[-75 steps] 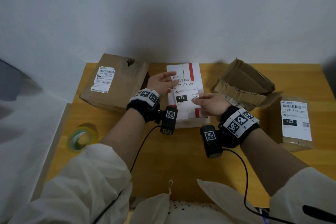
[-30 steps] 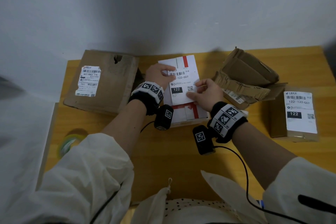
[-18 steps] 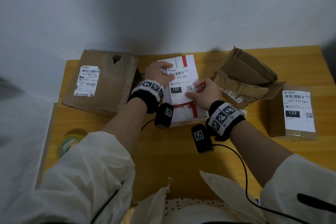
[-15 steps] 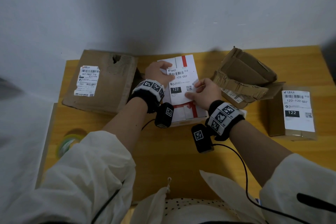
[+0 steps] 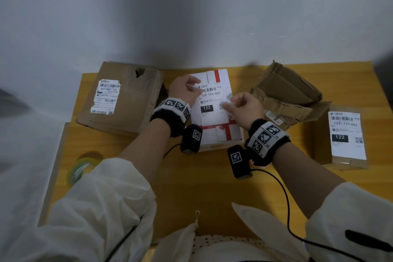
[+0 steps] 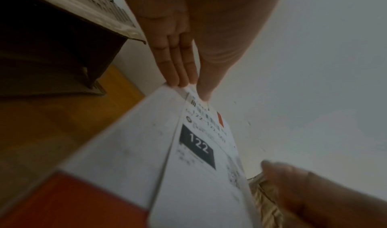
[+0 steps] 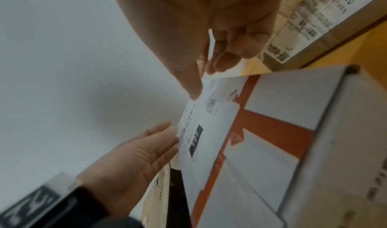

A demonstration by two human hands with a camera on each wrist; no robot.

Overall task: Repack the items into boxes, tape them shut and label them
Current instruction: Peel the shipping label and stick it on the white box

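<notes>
A white box with red stripes lies flat at the middle back of the yellow table. A white shipping label marked 122 lies on its top. My left hand pinches the label's far left corner between thumb and straight fingers, as the left wrist view shows. My right hand pinches a lifted white strip at the label's right edge; in the right wrist view the strip runs up between thumb and fingertips. The label is not quite flat along that side.
A large brown box with a label stands left of the white one. Crumpled flattened cardboard lies to the right, and a labelled brown box beyond it. A tape roll sits at the table's left edge. The wall is close behind.
The label has come down onto the white box. My right hand has shifted from the label's lower right to its right edge and lifted slightly. The left hand keeps its corner.
</notes>
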